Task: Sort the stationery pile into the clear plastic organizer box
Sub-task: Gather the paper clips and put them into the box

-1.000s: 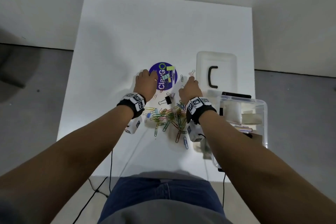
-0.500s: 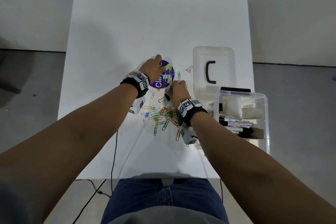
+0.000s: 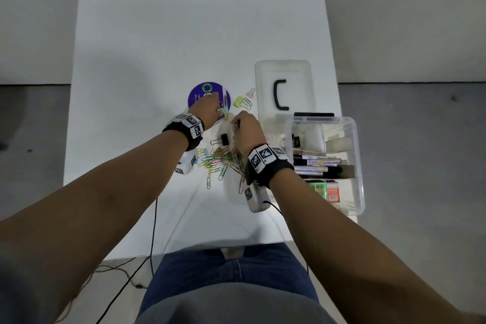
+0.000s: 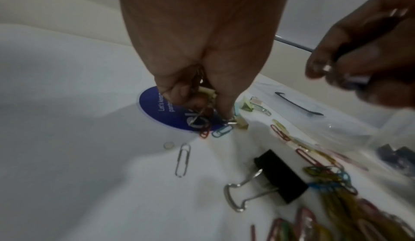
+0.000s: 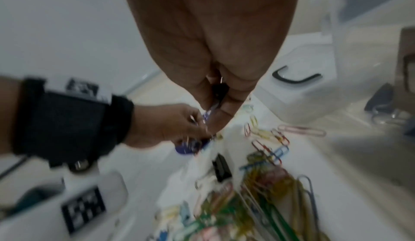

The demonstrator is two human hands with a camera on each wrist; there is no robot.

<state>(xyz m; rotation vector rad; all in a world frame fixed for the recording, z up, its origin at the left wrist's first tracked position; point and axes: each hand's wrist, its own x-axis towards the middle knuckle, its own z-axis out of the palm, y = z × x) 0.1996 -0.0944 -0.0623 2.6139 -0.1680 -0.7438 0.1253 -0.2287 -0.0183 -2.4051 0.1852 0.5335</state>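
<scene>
My left hand [image 3: 219,107] hovers over the near right edge of the purple round disc [image 3: 200,95], its curled fingers pinching small pale binder clips [image 4: 207,92]. My right hand [image 3: 236,123] is just beside it, pinching a small black binder clip [image 5: 219,89] together with another clip, blurred. A larger black binder clip [image 3: 224,139] lies below both hands, beside the pile of coloured paper clips [image 3: 219,163]. The clear organizer box [image 3: 357,166] stands to the right with markers inside.
A yellow binder clip [image 3: 238,101] and a pink one [image 3: 251,92] lie between the disc and the clear lid with a black handle [image 3: 265,87]. A lone silver paper clip [image 4: 183,159] lies near the disc. The table's front edge [image 3: 200,251] is close; cables hang there.
My right hand came back from near the pink clip toward the left hand. My left hand moved from the disc's left edge across to its near right edge.
</scene>
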